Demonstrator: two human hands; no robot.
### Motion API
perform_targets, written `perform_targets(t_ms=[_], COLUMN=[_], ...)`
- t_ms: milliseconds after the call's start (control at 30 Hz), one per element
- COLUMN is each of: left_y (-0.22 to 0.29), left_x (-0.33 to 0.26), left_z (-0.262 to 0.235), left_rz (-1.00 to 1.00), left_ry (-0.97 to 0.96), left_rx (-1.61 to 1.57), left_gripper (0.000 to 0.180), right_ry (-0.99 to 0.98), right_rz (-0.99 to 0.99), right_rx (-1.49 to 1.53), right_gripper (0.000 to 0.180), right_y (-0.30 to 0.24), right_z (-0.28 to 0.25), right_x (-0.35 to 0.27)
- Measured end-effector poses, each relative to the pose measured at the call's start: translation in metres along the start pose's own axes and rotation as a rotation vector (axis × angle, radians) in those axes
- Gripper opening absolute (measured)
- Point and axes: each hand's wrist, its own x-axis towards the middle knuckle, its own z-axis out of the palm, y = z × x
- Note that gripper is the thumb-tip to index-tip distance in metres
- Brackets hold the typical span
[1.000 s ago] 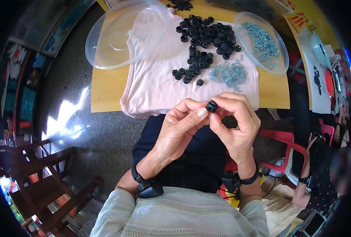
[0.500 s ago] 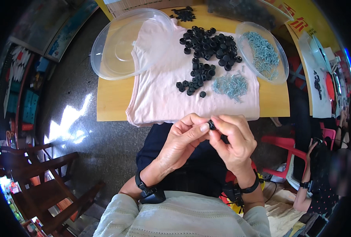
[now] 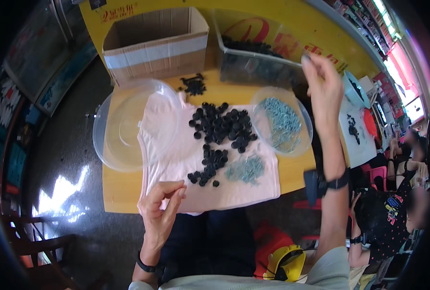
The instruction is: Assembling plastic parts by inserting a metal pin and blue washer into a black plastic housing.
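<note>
My right hand (image 3: 325, 89) is raised beside the right end of a clear plastic bin (image 3: 258, 72). A small black plastic part (image 3: 305, 57) shows at its thumb and fingertips. Over the near left edge of a pale pink shirt (image 3: 176, 159), my left hand (image 3: 160, 208) has thumb and forefinger pinched together; whatever they hold is too small to make out. On the shirt lie a large heap of round black plastic caps (image 3: 222, 123), a smaller heap of black parts (image 3: 210, 166) and a pile of silvery screws (image 3: 246, 169). One black piece (image 3: 216, 183) sits apart.
A clear round tub (image 3: 299, 142) at right holds many screws; a wide clear lid (image 3: 123, 159) lies at left. Behind are an open cardboard box (image 3: 157, 67) and small black pieces (image 3: 194, 84). A person (image 3: 381, 212) sits at right near a side table (image 3: 360, 145).
My hands, earlier together over my lap around a small black part, have separated. The right has reached far up and right to the bin; the left moved left. The view has shifted toward the back.
</note>
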Motion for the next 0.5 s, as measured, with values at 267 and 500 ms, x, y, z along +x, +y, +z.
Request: perform_targets(t_ms=[267, 500], left_y=[0.005, 0.004], left_x=[0.016, 0.025], left_z=[0.001, 0.013], left_rz=[0.182, 0.230], left_ry=[-0.062, -0.148], left_rx=[0.372, 0.513], left_gripper=[0.016, 0.020], right_ry=[-0.226, -0.578], right_rz=[0.107, 0.189], right_rx=[-0.089, 0.217], right_gripper=[0.040, 0.021], right_y=[0.010, -0.056], right_z=[0.021, -0.010], right_x=[0.009, -0.135])
